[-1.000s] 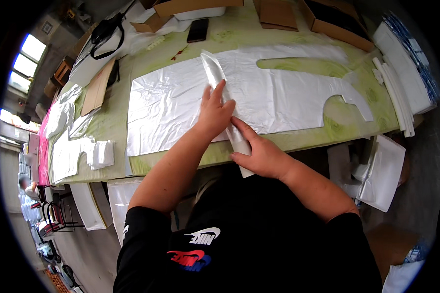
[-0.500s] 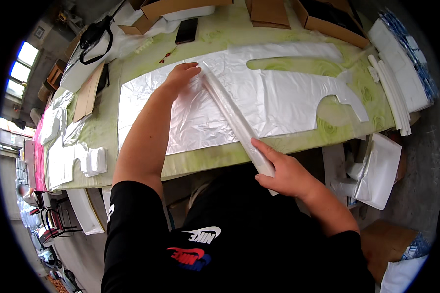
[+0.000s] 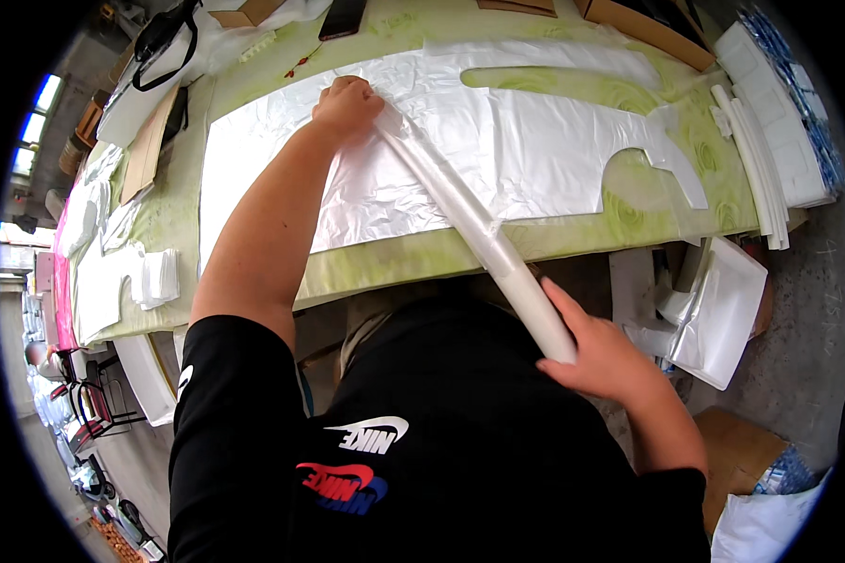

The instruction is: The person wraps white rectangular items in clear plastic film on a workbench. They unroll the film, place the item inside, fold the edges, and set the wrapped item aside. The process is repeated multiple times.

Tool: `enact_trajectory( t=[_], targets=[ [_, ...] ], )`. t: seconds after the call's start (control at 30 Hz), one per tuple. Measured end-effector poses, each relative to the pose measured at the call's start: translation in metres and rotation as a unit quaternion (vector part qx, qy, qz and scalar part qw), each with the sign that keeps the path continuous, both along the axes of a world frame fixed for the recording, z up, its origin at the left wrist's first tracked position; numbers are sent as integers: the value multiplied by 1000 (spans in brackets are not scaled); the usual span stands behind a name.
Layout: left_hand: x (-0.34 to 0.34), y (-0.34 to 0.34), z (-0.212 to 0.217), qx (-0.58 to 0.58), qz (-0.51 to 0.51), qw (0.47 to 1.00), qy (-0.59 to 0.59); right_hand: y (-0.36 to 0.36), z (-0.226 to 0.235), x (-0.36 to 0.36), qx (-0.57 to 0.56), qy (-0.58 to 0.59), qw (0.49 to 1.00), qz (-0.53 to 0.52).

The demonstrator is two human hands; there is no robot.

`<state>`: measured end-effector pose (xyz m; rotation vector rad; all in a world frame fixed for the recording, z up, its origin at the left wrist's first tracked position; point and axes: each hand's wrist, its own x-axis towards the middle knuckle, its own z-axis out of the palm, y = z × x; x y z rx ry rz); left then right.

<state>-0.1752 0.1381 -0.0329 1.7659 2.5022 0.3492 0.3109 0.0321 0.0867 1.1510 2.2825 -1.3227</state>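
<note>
Wrinkled white sheet [image 3: 545, 155] lay flat, pale tube [image 3: 469, 216] slanted across, right hand [image 3: 599, 355] clamped tube's near end, left hand [image 3: 347, 105] curled, grip unclear

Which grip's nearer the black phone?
Left. The left grip is below the black phone in the picture, by the upper end of the white roll. The right grip is much farther down and right, holding the roll's lower end.

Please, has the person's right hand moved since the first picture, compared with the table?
Yes. Judged against the near edge of the green table, the right hand has moved rightward and back toward the person, now beyond that edge.
</note>
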Motion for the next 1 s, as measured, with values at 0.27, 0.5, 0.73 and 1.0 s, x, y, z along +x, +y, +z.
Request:
enact_trajectory(
  t=[0.27,0.5,0.73,1.0],
  targets=[
    [66,-9,46,-48,88,995,12,-66,-22,139,-26,-4,996,-86],
    [79,-26,46,230,53,964,-125,-121,-97,235,-83,81,945,-305],
    [166,-130,51,87,-368,924,-55,-51,-60,154,104,62,957,-265],
    [175,-159,40,26,-471,882,13,83,-26,14,346,119,930,19]
  ],
)
